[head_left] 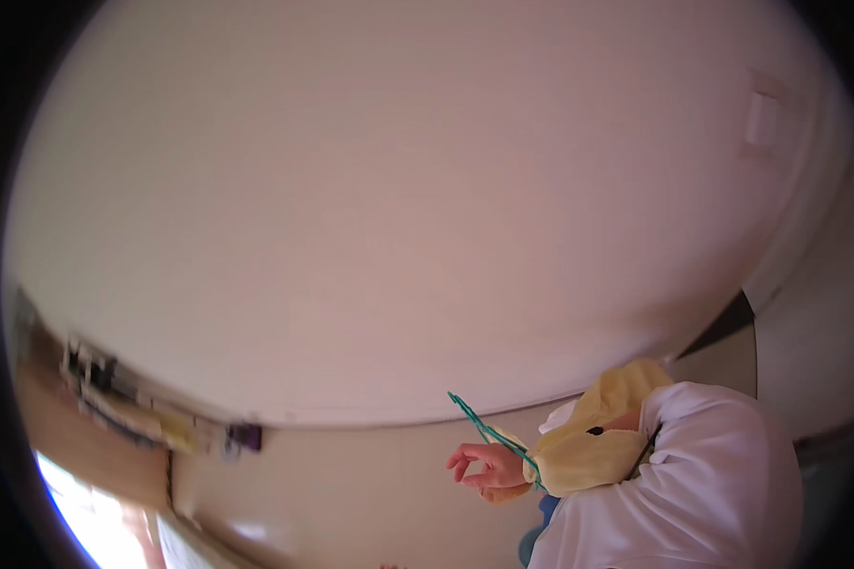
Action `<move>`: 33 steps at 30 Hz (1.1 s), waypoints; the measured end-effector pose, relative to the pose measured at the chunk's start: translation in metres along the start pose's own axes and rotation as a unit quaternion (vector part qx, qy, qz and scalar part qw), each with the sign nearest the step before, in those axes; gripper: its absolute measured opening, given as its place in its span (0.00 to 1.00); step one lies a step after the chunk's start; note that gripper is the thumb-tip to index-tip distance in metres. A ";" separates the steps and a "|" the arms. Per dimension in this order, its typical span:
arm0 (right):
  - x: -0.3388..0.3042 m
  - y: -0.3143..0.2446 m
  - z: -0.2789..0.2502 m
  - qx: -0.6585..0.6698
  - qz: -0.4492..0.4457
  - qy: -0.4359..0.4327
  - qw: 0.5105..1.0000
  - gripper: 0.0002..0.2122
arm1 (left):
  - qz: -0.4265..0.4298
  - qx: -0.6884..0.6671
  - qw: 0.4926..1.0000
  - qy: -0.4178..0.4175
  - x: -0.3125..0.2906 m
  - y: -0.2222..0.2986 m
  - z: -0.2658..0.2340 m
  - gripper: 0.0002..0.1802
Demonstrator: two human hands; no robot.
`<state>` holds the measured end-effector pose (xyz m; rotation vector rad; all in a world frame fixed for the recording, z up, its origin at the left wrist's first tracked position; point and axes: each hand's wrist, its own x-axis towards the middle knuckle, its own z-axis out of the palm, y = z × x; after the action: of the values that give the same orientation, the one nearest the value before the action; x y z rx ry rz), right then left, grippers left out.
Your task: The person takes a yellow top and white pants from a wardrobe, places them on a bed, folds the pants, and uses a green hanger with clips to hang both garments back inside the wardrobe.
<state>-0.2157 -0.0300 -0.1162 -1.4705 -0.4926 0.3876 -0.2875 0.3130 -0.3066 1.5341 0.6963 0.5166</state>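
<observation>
My right hand (489, 467) is in the lower middle, at the end of an arm in a white sleeve (693, 474) that comes in from the lower right. Its fingers are loosely bent and apart, with nothing visible between them. Pale yellow cloth (584, 463) bunches round the wrist and forearm. A thin green cord (484, 427) crosses the wrist and sticks out up and left in a stiff loop. Only a skin-coloured tip (389, 566) shows at the lower edge, perhaps fingers of my left hand; the remainder is out of the picture.
A broad, pale pinkish surface (399, 209) fills most of the view. At the right is a white wall fitting (760, 119). A rack or shelf with mixed items (142, 408), a purple object (248, 436) among them, stands at the left. Bright light (90, 517) enters at the lower left.
</observation>
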 end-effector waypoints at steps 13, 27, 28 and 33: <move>-0.003 -0.072 -0.056 0.236 0.012 0.157 0.959 0.07 | 0.645 0.078 0.694 -0.310 -0.099 0.370 0.298 0.20; -0.048 -0.072 -0.098 0.111 -0.074 0.382 0.914 0.06 | 0.776 0.068 0.519 -0.352 -0.183 0.407 0.439 0.44; -0.052 -0.074 -0.095 0.135 -0.072 0.410 0.899 0.06 | 0.766 -0.002 0.501 -0.402 -0.194 0.402 0.439 0.43; -0.102 -0.038 -0.094 0.090 -0.139 0.640 0.751 0.06 | 0.635 -0.144 0.440 -0.619 -0.240 0.359 0.407 0.37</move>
<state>-0.2524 -0.1663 -0.0899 -1.1213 0.4465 -0.8056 -0.1332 -0.1475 0.0341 1.3444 -1.8002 0.3300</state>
